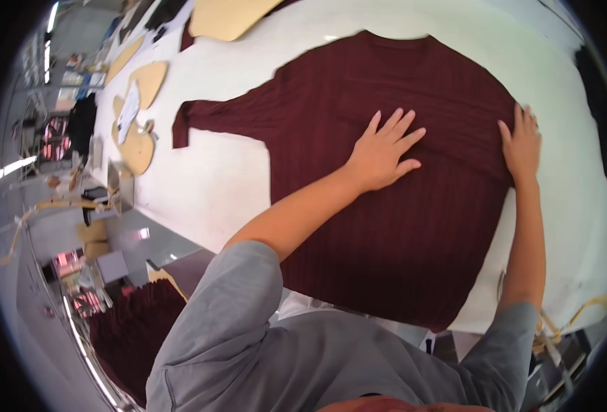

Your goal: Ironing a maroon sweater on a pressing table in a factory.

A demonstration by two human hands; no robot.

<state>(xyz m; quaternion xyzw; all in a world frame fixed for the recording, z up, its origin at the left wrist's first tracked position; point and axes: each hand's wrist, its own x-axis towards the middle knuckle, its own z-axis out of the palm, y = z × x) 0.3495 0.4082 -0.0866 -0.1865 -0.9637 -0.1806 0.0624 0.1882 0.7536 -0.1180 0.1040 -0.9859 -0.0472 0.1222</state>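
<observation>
A dark maroon knit sweater [399,226] lies spread on a white table, its neckline at the far side and its hem toward me. The left sleeve stretches out sideways, with its cuff end bent toward me. My left hand [384,152] rests flat on the chest of the sweater, fingers spread. At the garment's right edge, near the shoulder, my right hand [522,143] lies with fingers extended, partly on the knit. The right sleeve does not show; whether it is folded under cannot be seen.
The white table [200,178] reaches far to the left. Tan flat pattern pieces [137,147] lie there beside a white cloth [129,113]; a larger tan piece [224,17] is at the far edge. A maroon knit pile [139,329] sits at lower left. Dark fabric [595,117] borders the right.
</observation>
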